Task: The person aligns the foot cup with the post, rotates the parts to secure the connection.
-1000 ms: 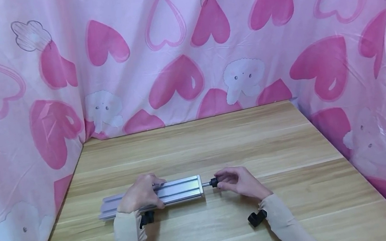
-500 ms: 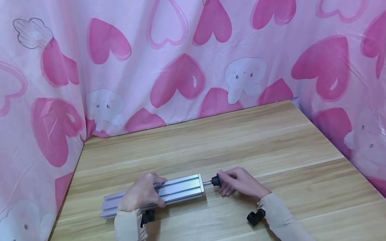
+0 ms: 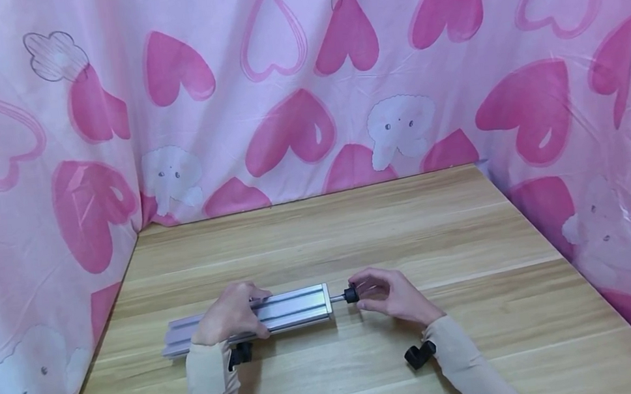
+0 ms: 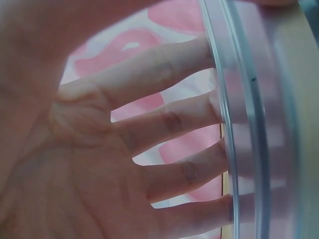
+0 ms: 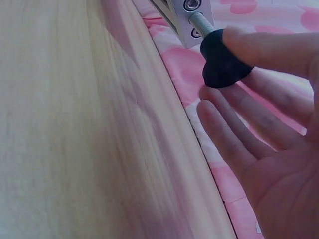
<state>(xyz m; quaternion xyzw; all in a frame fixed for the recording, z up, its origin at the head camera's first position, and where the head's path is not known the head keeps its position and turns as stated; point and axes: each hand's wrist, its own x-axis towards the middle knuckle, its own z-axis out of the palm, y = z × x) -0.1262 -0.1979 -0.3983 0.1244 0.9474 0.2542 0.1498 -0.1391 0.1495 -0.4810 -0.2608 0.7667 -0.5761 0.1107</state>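
My left hand (image 3: 232, 314) grips a silver aluminium extrusion profile (image 3: 294, 309) across its width, thumb on the near side and fingers on the far side. In the left wrist view the four fingertips meet the grooved edge of the profile (image 4: 251, 99). A threaded rod (image 3: 337, 299) sticks out of the profile's right end plate, tipped by a black knob (image 3: 351, 294). My right hand (image 3: 389, 294) pinches that knob between thumb and fingers. Up close in the right wrist view, the lobed black knob (image 5: 219, 62) sits on the bolt, beside an end plate (image 5: 192, 25) with socket screws.
The wooden table (image 3: 309, 244) carries the work. Pink heart-printed cloth (image 3: 283, 128) hangs at the back and along both sides. Black wrist mounts (image 3: 420, 356) sit at the sleeve cuffs.
My right hand turned over the knob half a second ago, fingers folding under, and has since rolled back with its fingers spread round it. The left hand and the profile stay nearly still.
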